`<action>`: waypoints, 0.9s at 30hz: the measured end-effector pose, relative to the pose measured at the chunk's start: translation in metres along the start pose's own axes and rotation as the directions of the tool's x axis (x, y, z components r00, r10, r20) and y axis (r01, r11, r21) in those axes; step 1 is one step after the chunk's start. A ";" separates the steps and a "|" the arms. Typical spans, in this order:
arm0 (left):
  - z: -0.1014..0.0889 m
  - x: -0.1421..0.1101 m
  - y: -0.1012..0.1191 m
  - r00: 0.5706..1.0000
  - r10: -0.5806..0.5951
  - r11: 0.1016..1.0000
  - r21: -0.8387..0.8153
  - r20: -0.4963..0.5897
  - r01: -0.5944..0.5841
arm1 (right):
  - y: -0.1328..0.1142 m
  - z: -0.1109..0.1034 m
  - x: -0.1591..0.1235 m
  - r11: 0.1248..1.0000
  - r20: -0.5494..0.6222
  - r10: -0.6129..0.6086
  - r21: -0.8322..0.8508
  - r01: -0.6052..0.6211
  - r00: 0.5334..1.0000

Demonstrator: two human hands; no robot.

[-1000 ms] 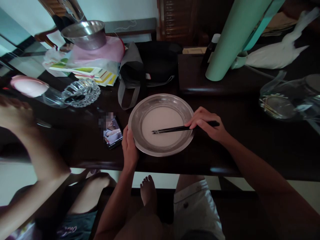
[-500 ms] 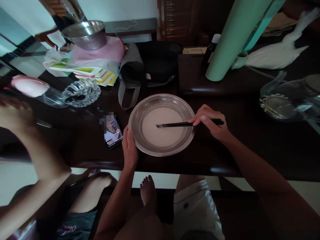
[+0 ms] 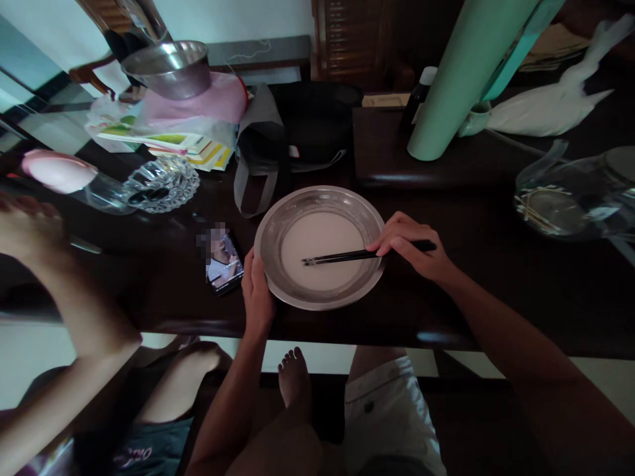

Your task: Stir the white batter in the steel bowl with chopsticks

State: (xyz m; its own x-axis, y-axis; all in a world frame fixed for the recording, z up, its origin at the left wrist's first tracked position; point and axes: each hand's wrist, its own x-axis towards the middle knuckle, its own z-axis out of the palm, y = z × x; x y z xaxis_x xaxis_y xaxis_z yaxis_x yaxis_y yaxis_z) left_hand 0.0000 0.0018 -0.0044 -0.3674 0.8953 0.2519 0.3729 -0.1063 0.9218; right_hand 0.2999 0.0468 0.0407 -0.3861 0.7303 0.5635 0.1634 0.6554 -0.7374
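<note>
A round steel plate [image 3: 278,225] holding pale white liquid sits on the dark table in front of me. My right hand [image 3: 414,248] is closed on a pair of black chopsticks [image 3: 337,256], whose tips lie in the liquid left of centre. My left hand [image 3: 258,291] grips the plate's left rim, fingers wrapped on its edge.
A phone [image 3: 224,261] with a lit screen lies left of the plate. Behind are a glass ashtray [image 3: 161,184], a steel bowl [image 3: 169,66], a dark bag [image 3: 297,125], a green roll [image 3: 461,73] and a glass jug [image 3: 575,195]. Another person's arm [image 3: 54,284] is at the left.
The chopstick tips went right and up across the liquid, then came back left and down. My left hand stayed on the rim.
</note>
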 end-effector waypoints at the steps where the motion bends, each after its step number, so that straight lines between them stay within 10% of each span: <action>1: 0.000 0.000 0.000 1.000 0.001 1.000 0.002 -0.001 -0.001 | 0.000 0.000 0.000 1.000 0.003 -0.009 -0.020 0.009 1.000; 27: 0.001 -0.001 0.003 1.000 -0.004 1.000 0.009 -0.011 0.004 | -0.001 0.000 0.000 0.999 -0.081 0.034 -0.011 -0.035 0.996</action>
State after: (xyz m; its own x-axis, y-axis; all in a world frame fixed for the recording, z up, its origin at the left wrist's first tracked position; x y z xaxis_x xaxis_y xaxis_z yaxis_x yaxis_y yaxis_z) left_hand 0.0021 0.0012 -0.0021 -0.3786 0.8908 0.2515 0.3788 -0.0988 0.9202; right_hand 0.3000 0.0465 0.0413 -0.3059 0.7652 0.5665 0.1871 0.6318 -0.7522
